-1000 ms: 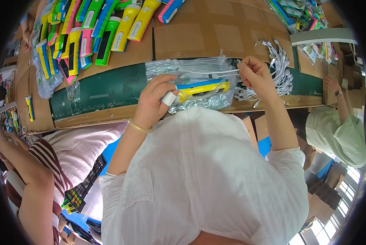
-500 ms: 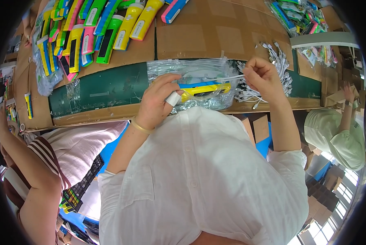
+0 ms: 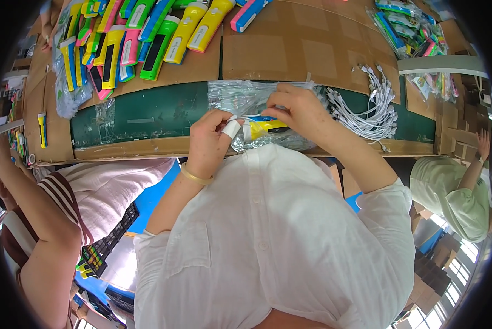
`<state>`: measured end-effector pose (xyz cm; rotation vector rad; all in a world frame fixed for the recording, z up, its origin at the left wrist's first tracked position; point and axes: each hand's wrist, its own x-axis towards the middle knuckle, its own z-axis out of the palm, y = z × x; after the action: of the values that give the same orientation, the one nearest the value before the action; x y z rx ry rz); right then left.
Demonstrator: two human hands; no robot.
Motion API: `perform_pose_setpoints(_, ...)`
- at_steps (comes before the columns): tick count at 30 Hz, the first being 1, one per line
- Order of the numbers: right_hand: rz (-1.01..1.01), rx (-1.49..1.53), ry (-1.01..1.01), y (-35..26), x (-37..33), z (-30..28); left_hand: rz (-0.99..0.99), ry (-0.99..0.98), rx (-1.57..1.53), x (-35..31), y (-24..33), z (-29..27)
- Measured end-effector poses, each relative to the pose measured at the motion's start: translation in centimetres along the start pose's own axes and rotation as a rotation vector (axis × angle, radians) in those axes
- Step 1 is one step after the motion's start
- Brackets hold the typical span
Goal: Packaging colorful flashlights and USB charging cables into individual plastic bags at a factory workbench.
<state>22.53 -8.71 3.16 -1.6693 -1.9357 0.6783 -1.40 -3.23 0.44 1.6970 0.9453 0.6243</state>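
Note:
Close together at the table's near edge, both my hands are closed in a pinch. My left hand (image 3: pixel 210 140), with a white wrap on one finger, holds one end of a white cable (image 3: pixel 252 118). My right hand (image 3: pixel 298 109) grips the same cable a little to the right, its fingertips partly hidden. Beneath them a yellow and blue flashlight (image 3: pixel 262 131) lies on clear plastic bags (image 3: pixel 229 96); whether it is inside one I cannot tell. To the right of my right hand sits a bunch of white cables (image 3: pixel 374 123).
Many colourful flashlights (image 3: pixel 155 52) are heaped at the far left on cardboard (image 3: pixel 311 38). Packed bags (image 3: pixel 407 27) lie at the far right beside a pale curved bar (image 3: pixel 440 64). Co-workers stand on both sides, one in a striped sleeve (image 3: pixel 59 200), one in a pale green shirt (image 3: pixel 448 183).
My right hand has moved left from the cable bunch to beside my left hand, bringing the cable with it. My left hand's fingers have closed into a pinch. The view has shifted slightly.

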Motion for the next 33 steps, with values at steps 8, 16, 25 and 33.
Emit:
perform_pose_setpoints(8,0.257,0.355,-0.177,-2.2,1.6,-1.4,0.045,0.065,-0.132,-0.2,0.9,0.4)
perform_pose_setpoints(16,0.149,0.299,-0.214,-3.0,1.8,-1.1,0.17,0.123,-0.16,0.1,1.2,0.9)
perform_pose_setpoints(25,-0.009,0.247,-0.089,-4.0,1.8,-0.8,0.272,0.128,-0.092,0.2,1.0,0.6)
perform_pose_setpoints(33,0.032,-0.061,-0.015,2.0,-3.6,-5.3,-0.12,0.199,-0.43,0.3,-0.7,-1.2)
